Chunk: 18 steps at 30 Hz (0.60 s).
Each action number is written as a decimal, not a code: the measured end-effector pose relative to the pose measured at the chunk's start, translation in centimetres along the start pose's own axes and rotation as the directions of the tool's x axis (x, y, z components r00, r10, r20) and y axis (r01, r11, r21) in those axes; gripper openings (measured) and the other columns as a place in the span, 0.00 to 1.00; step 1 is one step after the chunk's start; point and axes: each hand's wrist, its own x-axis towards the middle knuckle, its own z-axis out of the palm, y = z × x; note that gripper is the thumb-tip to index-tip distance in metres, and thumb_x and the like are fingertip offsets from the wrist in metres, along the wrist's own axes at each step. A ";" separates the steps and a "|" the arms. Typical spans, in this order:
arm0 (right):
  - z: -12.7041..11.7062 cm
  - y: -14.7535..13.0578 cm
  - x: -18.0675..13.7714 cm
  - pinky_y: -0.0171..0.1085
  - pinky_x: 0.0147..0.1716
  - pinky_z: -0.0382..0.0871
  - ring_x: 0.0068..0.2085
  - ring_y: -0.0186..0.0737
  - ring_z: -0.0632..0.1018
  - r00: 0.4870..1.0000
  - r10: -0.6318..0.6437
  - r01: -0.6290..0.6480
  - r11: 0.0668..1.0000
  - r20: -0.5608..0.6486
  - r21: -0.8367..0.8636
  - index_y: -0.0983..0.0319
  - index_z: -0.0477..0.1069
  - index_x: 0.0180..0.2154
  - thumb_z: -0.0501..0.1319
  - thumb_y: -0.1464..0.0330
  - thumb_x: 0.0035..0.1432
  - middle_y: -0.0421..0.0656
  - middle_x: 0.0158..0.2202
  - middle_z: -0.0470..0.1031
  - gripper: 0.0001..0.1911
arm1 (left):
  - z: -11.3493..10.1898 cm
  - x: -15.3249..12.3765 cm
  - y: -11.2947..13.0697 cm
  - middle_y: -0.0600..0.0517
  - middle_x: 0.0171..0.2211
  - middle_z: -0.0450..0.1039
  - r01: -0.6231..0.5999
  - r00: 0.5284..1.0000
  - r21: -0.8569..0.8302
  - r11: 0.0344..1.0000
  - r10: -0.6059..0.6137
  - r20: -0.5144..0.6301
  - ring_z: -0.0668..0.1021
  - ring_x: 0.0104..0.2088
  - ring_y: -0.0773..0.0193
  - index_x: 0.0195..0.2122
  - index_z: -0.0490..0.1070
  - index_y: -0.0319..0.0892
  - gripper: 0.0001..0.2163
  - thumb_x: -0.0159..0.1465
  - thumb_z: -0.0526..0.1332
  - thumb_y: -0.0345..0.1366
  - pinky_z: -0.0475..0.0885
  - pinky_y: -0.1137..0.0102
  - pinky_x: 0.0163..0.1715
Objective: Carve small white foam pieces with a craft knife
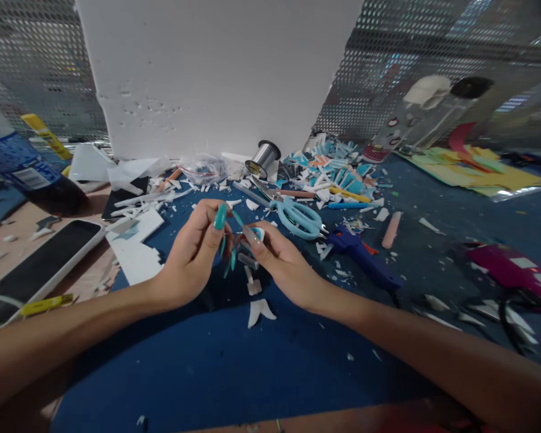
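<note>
Above the blue work surface [198,373], my left hand [196,255] is closed, its thumb bent in toward the fingers. Whatever sits in its fingertips is hidden or too small to name. Close beside it, my right hand [286,261] pinches a small white and blue piece [258,233] between thumb and fingers. Long teal nails cover part of the spot where the fingertips meet. Just below the hands lie a small pale block [253,287] and a forked white scrap [261,311]. Light blue scissors [300,218] rest behind my right hand.
A spool of wire [265,157] stands before a white foam board [216,72]. White and blue scraps [329,162] are heaped to its right. A blue-handled tool [365,258] and a magenta tool [514,270] lie at right; a phone [40,264] and a bottle [27,168] at left.
</note>
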 end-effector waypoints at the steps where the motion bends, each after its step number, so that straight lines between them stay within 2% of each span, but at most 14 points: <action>1: 0.0 0.0 0.0 0.40 0.37 0.66 0.36 0.39 0.67 1.000 -0.001 0.001 1.000 0.006 -0.007 0.59 0.64 0.37 0.46 0.50 0.63 0.42 0.33 0.63 0.21 | 0.0 0.0 -0.1 0.52 0.33 0.65 0.020 1.000 -0.085 0.996 -0.019 0.014 0.68 0.24 0.72 0.34 0.63 0.43 0.08 0.67 0.50 0.39 0.67 0.73 0.26; 4: -0.1 -0.1 0.0 0.43 0.41 0.66 0.39 0.41 0.67 0.999 -0.022 0.024 0.998 0.038 -0.053 0.59 0.65 0.34 0.45 0.49 0.63 0.43 0.33 0.63 0.23 | 0.2 0.2 -0.1 0.52 0.35 0.70 0.094 0.995 -0.302 0.949 -0.082 0.052 0.70 0.24 0.73 0.30 0.61 0.42 0.09 0.66 0.53 0.38 0.70 0.73 0.27; 7: -0.1 -0.2 0.0 0.44 0.44 0.66 0.40 0.42 0.67 0.995 -0.018 0.029 0.993 0.097 -0.110 0.59 0.66 0.34 0.43 0.50 0.64 0.43 0.32 0.64 0.23 | 0.3 0.5 0.1 0.52 0.32 0.72 0.211 0.977 -0.408 0.888 -0.196 0.080 0.71 0.23 0.73 0.28 0.62 0.41 0.10 0.64 0.57 0.39 0.70 0.75 0.25; 10: -0.2 -0.2 0.0 0.42 0.42 0.66 0.39 0.41 0.69 0.993 0.004 0.009 0.995 0.121 -0.104 0.58 0.66 0.33 0.43 0.51 0.64 0.42 0.31 0.64 0.22 | 0.3 0.9 0.7 0.53 0.26 0.72 0.297 0.954 -0.438 0.849 -0.287 0.091 0.72 0.23 0.73 0.26 0.63 0.39 0.12 0.61 0.60 0.41 0.70 0.77 0.23; 13: -0.2 -0.3 -0.1 0.41 0.39 0.67 0.38 0.40 0.69 0.992 0.015 -0.007 0.998 0.128 -0.059 0.59 0.65 0.34 0.47 0.53 0.64 0.42 0.31 0.64 0.19 | 0.4 1.1 1.0 0.55 0.22 0.70 0.309 0.946 -0.448 0.839 -0.319 0.056 0.72 0.22 0.73 0.25 0.64 0.40 0.12 0.60 0.61 0.41 0.69 0.79 0.21; 18: -0.1 -0.5 0.0 0.39 0.33 0.69 0.33 0.36 0.70 0.988 0.089 -0.106 0.984 0.126 0.140 0.60 0.61 0.44 0.51 0.54 0.62 0.42 0.35 0.66 0.17 | 0.5 1.2 0.7 0.55 0.22 0.70 0.296 0.940 -0.449 0.843 -0.341 -0.021 0.72 0.21 0.74 0.26 0.65 0.39 0.12 0.62 0.59 0.41 0.69 0.79 0.21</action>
